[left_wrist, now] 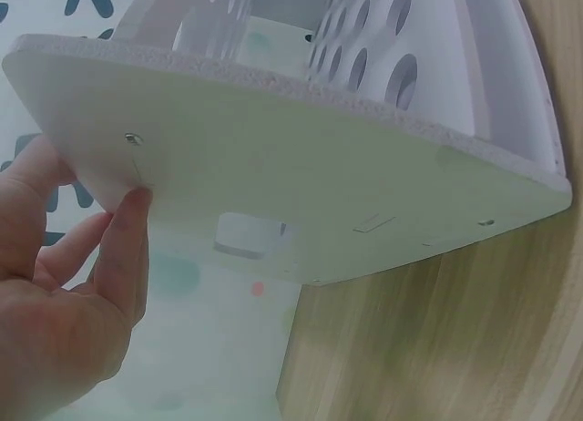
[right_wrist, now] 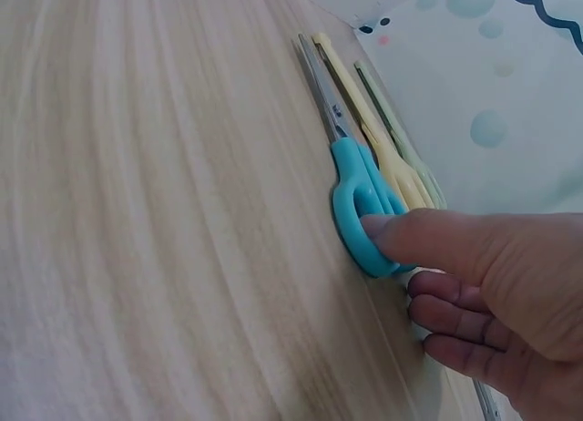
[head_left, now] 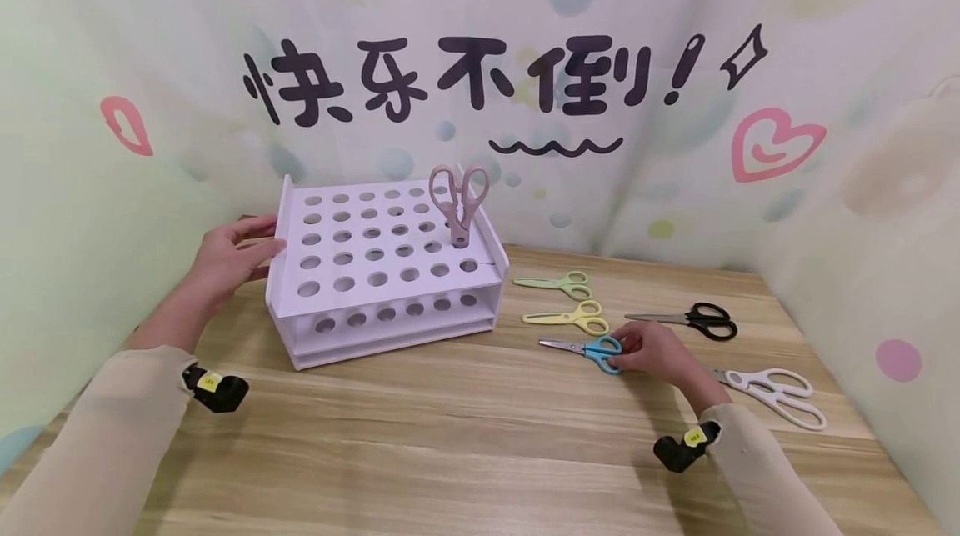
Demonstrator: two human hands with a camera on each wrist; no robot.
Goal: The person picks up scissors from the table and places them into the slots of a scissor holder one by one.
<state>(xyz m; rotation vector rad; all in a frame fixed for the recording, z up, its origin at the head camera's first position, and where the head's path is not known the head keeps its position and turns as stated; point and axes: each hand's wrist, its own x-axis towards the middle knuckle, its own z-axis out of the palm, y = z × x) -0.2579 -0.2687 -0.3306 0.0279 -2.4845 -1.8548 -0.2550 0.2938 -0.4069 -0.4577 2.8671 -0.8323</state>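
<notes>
A white rack [head_left: 352,298] with rows of round holes stands on the table. My left hand [head_left: 228,257] grips the edge of its left side panel [left_wrist: 273,166], a fingertip against the outer face. Pink scissors [head_left: 460,207] stand handles-up in a hole near the rack's right side. My right hand [head_left: 652,348] pinches the handle of blue scissors [right_wrist: 355,184], which lie with blades pointing left; the thumb is over a finger loop. Just behind them lie yellow scissors [head_left: 566,318] and green scissors [head_left: 558,283].
To the right of the blue scissors lie black scissors [head_left: 693,319]. Larger white scissors [head_left: 772,390] lie near the right table edge, partly behind my right wrist. A printed cloth backdrop [head_left: 600,211] rises along the back of the wooden table [head_left: 420,436].
</notes>
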